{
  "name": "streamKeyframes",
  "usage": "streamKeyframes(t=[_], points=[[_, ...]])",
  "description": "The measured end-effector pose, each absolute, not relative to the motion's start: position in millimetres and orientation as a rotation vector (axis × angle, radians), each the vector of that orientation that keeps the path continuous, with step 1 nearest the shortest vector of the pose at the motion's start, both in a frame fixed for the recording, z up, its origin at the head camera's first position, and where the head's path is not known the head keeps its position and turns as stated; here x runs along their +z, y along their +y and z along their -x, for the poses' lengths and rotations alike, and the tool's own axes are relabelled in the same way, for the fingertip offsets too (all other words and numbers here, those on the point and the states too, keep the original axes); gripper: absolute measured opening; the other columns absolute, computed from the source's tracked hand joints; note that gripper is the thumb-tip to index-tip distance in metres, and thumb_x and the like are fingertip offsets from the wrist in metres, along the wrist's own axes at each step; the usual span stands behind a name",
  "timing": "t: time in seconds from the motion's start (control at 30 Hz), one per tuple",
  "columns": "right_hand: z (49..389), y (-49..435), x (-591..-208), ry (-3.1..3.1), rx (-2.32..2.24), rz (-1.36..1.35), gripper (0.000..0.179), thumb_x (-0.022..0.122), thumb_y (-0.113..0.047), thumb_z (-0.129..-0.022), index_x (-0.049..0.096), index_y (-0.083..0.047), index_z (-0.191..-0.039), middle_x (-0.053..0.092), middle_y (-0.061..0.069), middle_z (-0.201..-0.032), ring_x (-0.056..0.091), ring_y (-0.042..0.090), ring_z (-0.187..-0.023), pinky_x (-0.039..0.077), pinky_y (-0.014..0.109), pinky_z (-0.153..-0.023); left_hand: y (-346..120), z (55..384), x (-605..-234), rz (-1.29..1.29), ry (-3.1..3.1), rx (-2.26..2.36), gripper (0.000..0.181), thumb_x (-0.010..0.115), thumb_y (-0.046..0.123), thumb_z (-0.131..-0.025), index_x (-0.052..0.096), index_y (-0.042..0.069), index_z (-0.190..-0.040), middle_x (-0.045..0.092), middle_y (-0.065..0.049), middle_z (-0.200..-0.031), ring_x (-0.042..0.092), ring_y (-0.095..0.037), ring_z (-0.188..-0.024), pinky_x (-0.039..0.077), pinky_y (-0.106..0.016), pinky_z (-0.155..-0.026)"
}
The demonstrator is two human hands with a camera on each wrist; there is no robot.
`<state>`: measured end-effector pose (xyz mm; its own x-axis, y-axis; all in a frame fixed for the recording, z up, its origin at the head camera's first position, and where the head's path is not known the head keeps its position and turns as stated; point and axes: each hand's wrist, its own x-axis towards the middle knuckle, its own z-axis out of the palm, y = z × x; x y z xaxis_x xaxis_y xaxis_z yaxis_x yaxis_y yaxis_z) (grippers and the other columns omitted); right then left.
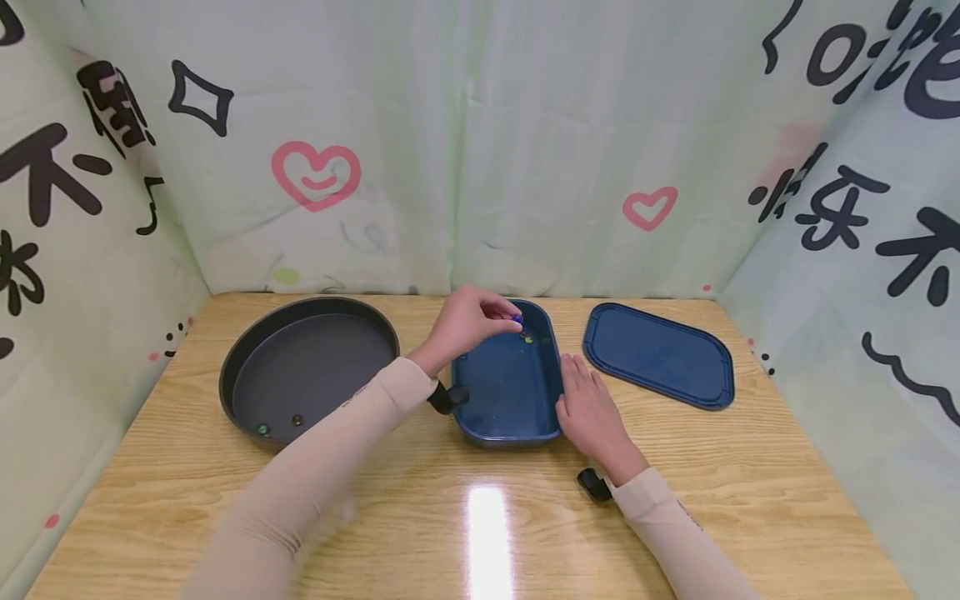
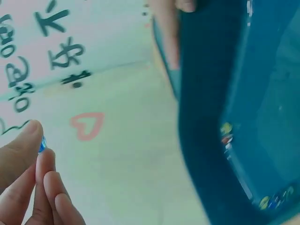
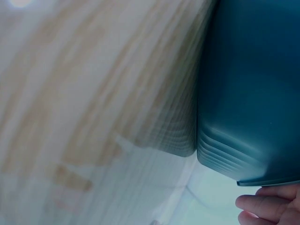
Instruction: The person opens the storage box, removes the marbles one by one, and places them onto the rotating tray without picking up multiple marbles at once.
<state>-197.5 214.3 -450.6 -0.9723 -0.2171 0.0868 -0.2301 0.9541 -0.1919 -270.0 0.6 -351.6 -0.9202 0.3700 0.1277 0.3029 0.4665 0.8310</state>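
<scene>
My left hand (image 1: 471,323) pinches a small blue marble (image 1: 517,318) between thumb and fingertip, above the far end of a deep blue rectangular container (image 1: 504,417). In the left wrist view the blue marble (image 2: 42,144) peeks out between the fingertips. Several glass marbles (image 2: 227,128) lie along the container's inner edge and corner, yellow, red and blue among them. My right hand (image 1: 590,408) rests against the container's right wall with its fingers straight. From the right wrist view, the fingers (image 3: 269,206) sit right at the container's rim.
To the left stands a round dark grey pan (image 1: 311,367), with a green marble (image 1: 263,430) and a brownish marble (image 1: 297,420) near its front wall. A blue lid (image 1: 660,354) lies flat to the right on the wooden table (image 1: 420,533). Printed curtains (image 1: 465,167) enclose the back and sides.
</scene>
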Motion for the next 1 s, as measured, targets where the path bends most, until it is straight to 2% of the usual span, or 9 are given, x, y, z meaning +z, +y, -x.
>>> streamKeyframes(t=[0.2, 0.47, 0.6, 0.77, 0.9, 1.0], points=[[197, 215, -451, -3.038, 0.317, -0.35, 0.056, 0.039, -0.012, -0.095, 0.023, 0.011, -0.144, 0.03, 0.025, -0.149, 0.024, 0.037, -0.142, 0.023, 0.054, -0.113, -30, 261, -333, -0.528, 2.575, 1.59, 0.022, 0.073, 0.021, -0.082, 0.074, 0.013, -0.102, 0.073, -0.005, -0.096, 0.066, -0.015, -0.084, 0.053, -0.027, -0.075], [198, 215, -452, -3.038, 0.325, -0.356, 0.056, 0.039, -0.012, -0.095, 0.023, 0.011, -0.144, 0.029, 0.025, -0.15, 0.024, 0.037, -0.142, 0.023, 0.054, -0.113, -75, 259, -320, -0.392, 2.545, 1.728, 0.031, 0.071, 0.02, -0.083, 0.07, 0.008, -0.112, 0.07, -0.011, -0.109, 0.065, -0.02, -0.095, 0.053, -0.031, -0.084], [198, 215, -451, -3.037, 0.321, -0.359, 0.056, 0.039, -0.012, -0.095, 0.023, 0.011, -0.144, 0.029, 0.025, -0.15, 0.024, 0.037, -0.142, 0.023, 0.054, -0.113, -100, 265, -324, -0.354, 2.57, 1.756, 0.033, 0.069, 0.02, -0.085, 0.068, 0.008, -0.115, 0.069, -0.012, -0.113, 0.065, -0.016, -0.096, 0.052, -0.029, -0.085], [197, 215, -450, -3.023, 0.322, -0.366, 0.056, 0.039, -0.011, -0.095, 0.023, 0.012, -0.143, 0.03, 0.026, -0.149, 0.025, 0.038, -0.141, 0.023, 0.054, -0.112, -132, 278, -337, -0.252, 2.623, 1.755, 0.035, 0.066, 0.025, -0.087, 0.066, 0.009, -0.119, 0.067, -0.013, -0.116, 0.062, -0.004, -0.091, 0.051, -0.024, -0.084], [198, 215, -451, -3.021, 0.321, -0.369, 0.056, 0.039, -0.011, -0.095, 0.023, 0.012, -0.143, 0.03, 0.026, -0.149, 0.025, 0.038, -0.141, 0.024, 0.054, -0.112, -157, 289, -354, -0.126, 2.649, 1.755, 0.036, 0.065, 0.026, -0.088, 0.065, 0.009, -0.12, 0.068, -0.008, -0.111, 0.059, 0.004, -0.086, 0.05, -0.019, -0.081], [198, 215, -451, -3.027, 0.32, -0.371, 0.056, 0.038, -0.012, -0.095, 0.023, 0.012, -0.143, 0.03, 0.026, -0.149, 0.024, 0.038, -0.141, 0.024, 0.054, -0.112, -173, 295, -366, -0.052, 2.639, 1.756, 0.036, 0.064, 0.024, -0.089, 0.064, 0.008, -0.122, 0.068, 0.005, -0.099, 0.058, 0.006, -0.084, 0.048, -0.017, -0.08]])
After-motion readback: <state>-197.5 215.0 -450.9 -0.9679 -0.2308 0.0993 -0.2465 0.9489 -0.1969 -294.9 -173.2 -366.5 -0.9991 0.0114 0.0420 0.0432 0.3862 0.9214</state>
